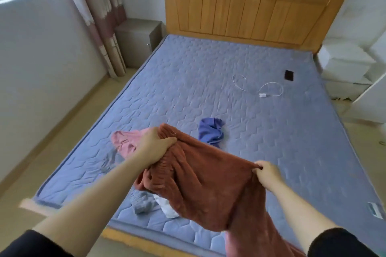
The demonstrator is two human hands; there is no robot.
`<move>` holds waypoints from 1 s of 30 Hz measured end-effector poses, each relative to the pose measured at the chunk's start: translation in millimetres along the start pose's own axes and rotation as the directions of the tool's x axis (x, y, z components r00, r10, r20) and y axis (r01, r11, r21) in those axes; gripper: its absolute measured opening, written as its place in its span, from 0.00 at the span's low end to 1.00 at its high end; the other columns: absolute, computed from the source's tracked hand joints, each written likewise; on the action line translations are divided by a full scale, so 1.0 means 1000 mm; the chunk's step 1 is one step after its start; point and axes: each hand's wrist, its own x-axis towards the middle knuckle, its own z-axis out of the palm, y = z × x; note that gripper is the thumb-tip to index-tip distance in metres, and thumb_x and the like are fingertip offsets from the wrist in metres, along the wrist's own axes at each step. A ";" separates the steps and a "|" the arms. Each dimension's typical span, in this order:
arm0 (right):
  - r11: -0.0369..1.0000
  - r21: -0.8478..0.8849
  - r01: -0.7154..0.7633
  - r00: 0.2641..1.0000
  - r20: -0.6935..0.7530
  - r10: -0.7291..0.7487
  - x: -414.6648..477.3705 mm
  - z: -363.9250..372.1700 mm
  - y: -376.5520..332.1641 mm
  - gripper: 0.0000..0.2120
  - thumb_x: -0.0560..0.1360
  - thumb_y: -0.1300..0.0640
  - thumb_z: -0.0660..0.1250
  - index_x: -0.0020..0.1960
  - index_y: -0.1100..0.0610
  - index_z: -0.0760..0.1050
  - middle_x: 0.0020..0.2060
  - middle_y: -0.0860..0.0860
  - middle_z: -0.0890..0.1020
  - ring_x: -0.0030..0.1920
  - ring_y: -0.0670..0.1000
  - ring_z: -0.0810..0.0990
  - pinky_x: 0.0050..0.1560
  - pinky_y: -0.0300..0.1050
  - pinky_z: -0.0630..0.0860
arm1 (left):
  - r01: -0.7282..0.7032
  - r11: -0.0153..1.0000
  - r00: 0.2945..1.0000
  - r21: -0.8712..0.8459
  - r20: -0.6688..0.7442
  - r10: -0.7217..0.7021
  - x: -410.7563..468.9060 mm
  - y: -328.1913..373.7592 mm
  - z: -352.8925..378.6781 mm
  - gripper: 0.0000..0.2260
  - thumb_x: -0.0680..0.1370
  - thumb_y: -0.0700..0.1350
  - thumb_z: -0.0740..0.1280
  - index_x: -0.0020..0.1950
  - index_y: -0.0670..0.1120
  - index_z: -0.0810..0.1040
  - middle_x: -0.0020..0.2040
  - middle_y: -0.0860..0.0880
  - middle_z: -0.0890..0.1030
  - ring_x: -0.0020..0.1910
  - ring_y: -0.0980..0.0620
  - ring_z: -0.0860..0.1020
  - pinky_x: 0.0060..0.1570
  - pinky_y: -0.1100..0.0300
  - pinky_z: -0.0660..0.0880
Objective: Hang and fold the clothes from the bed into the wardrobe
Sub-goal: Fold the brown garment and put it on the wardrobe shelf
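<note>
Rust-brown fleece garment (208,175): held above the bed (208,69), left hand (156,144) gripping bunched waistband, right hand (266,173) pinching the opposite edge. Pink garment (125,142) just beyond left hand; blue garment (211,131) between hands, farther off; grey and white items (150,204) beneath.

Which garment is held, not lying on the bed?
The rust-brown garment, gripped by left hand and right hand; the pink garment, blue garment and grey garment lie on the mattress.

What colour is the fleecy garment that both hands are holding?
The fleecy garment is plain rust-brown, without pattern; the head view shows it best.
</note>
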 end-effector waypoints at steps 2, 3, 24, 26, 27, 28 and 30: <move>1.000 0.002 0.015 0.998 0.057 -0.015 0.023 0.028 -0.007 0.08 0.77 0.59 0.65 0.52 0.60 0.82 0.52 0.60 0.83 0.56 0.59 0.79 0.53 0.50 0.75 | 0.054 0.998 0.998 0.034 -0.029 -0.053 0.016 -0.018 0.004 0.10 0.74 0.48 0.71 0.47 0.42 0.81 0.44 0.45 0.83 0.47 0.45 0.80 0.49 0.52 0.76; 1.000 -0.002 0.022 0.998 0.067 -0.022 0.034 0.038 -0.012 0.09 0.77 0.59 0.65 0.53 0.59 0.82 0.52 0.60 0.83 0.57 0.60 0.79 0.54 0.50 0.75 | 0.080 0.996 0.996 0.044 -0.052 -0.078 0.023 -0.025 0.005 0.10 0.74 0.48 0.71 0.47 0.42 0.80 0.43 0.46 0.83 0.46 0.45 0.79 0.48 0.53 0.75; 0.998 -0.014 0.059 0.986 0.155 -0.056 0.152 0.169 -0.120 0.13 0.80 0.55 0.62 0.57 0.63 0.78 0.53 0.66 0.76 0.56 0.65 0.75 0.57 0.55 0.72 | 0.375 0.925 0.907 -0.056 -0.187 -0.378 0.152 -0.176 -0.013 0.11 0.75 0.48 0.69 0.54 0.45 0.81 0.50 0.45 0.82 0.52 0.43 0.78 0.52 0.54 0.73; 0.995 -0.067 0.071 0.982 0.180 -0.058 0.158 0.191 -0.134 0.16 0.81 0.53 0.61 0.60 0.63 0.77 0.54 0.65 0.77 0.59 0.64 0.73 0.58 0.53 0.70 | 0.390 0.918 0.904 -0.069 -0.158 -0.396 0.170 -0.205 -0.019 0.10 0.75 0.47 0.69 0.53 0.43 0.82 0.48 0.44 0.83 0.51 0.43 0.79 0.51 0.54 0.73; 0.993 -0.086 0.080 0.980 0.190 -0.063 0.161 0.202 -0.142 0.16 0.80 0.53 0.61 0.59 0.64 0.78 0.54 0.65 0.78 0.60 0.63 0.73 0.57 0.52 0.69 | 0.403 0.912 0.901 -0.078 -0.140 -0.410 0.179 -0.220 -0.023 0.10 0.75 0.47 0.69 0.52 0.43 0.82 0.48 0.44 0.83 0.51 0.43 0.79 0.51 0.54 0.73; 0.991 -0.101 0.085 0.977 0.201 -0.063 0.164 0.214 -0.150 0.16 0.80 0.53 0.61 0.57 0.64 0.78 0.54 0.64 0.79 0.59 0.63 0.73 0.56 0.51 0.69 | 0.418 0.905 0.896 -0.080 -0.124 -0.426 0.188 -0.236 -0.028 0.10 0.75 0.47 0.69 0.53 0.44 0.81 0.48 0.45 0.83 0.51 0.44 0.79 0.51 0.54 0.73; 0.986 -0.136 0.097 0.970 0.235 -0.063 0.173 0.240 -0.169 0.16 0.80 0.52 0.61 0.55 0.63 0.79 0.54 0.62 0.80 0.58 0.62 0.74 0.55 0.51 0.70 | 0.443 0.894 0.887 -0.071 -0.107 -0.449 0.206 -0.269 -0.039 0.09 0.75 0.48 0.69 0.52 0.46 0.81 0.47 0.46 0.82 0.51 0.44 0.79 0.50 0.54 0.73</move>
